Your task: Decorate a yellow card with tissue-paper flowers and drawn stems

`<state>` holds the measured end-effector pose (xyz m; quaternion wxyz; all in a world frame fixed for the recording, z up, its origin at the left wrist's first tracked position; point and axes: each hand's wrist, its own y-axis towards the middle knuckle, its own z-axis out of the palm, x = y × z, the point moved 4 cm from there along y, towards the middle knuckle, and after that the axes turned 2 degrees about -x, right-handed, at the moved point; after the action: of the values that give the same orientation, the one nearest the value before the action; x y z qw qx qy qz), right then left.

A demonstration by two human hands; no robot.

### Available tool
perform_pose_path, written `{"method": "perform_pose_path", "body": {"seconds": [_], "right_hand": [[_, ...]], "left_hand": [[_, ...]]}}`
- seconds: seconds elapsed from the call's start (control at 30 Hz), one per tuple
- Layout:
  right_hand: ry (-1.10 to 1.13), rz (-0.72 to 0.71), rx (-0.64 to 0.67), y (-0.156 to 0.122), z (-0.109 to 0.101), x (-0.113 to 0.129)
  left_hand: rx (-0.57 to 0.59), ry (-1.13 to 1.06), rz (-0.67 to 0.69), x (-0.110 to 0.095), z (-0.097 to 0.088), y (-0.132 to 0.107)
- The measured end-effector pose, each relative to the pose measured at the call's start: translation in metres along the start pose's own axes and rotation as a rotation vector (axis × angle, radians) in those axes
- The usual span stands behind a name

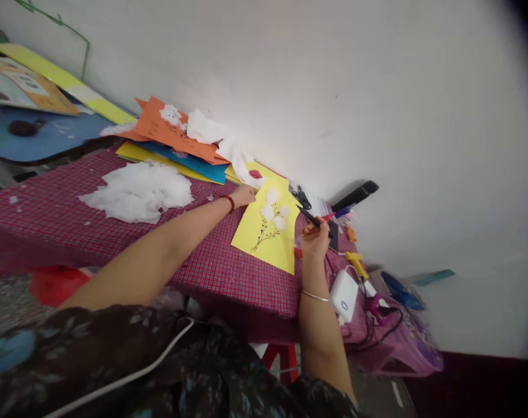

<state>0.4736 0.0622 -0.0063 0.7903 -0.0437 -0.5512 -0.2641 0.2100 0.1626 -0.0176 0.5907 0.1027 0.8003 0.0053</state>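
Note:
A yellow sheet of paper [246,231] lies on the checked cloth in front of me. It bears drawn dark stems with small leaves and white cotton tufts [268,212] as flower heads. At the sheet's left edge is my left hand [245,195], its fingers closed at the paper's border and partly hidden. My right hand [316,237] is just right of the sheet, wrapped round a black marker [310,216]. The marker's tip points up and left near the paper's right edge; whether it touches the paper I cannot tell.
White cotton or tissue [140,191] is heaped on the red checked tablecloth [242,284]. Orange sheets [172,136] are stacked behind. A white box device [344,295], a yellow glue gun [357,263] and cables crowd the right end. The wall [333,104] rises directly behind.

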Motion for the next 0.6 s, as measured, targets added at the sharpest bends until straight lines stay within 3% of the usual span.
{"method": "perform_pose_path", "body": {"seconds": [0.17, 0.27, 0.47, 0.6], "right_hand": [[-0.011, 0.017, 0.036, 0.005, -0.004, 0.001], [-0.081, -0.020, 0.049, 0.004, -0.005, 0.002], [-0.372, -0.185, 0.082, -0.005, 0.002, -0.001], [-0.592, -0.255, 0.218, -0.012, 0.011, -0.008]], "left_hand": [[-0.329, 0.031, 0.111, 0.009, -0.036, -0.011], [-0.449, -0.009, 0.202, 0.011, -0.048, -0.019], [-0.509, -0.108, 0.315, 0.010, -0.050, -0.027], [-0.505, -0.155, 0.353, 0.003, -0.049, -0.033]]}}
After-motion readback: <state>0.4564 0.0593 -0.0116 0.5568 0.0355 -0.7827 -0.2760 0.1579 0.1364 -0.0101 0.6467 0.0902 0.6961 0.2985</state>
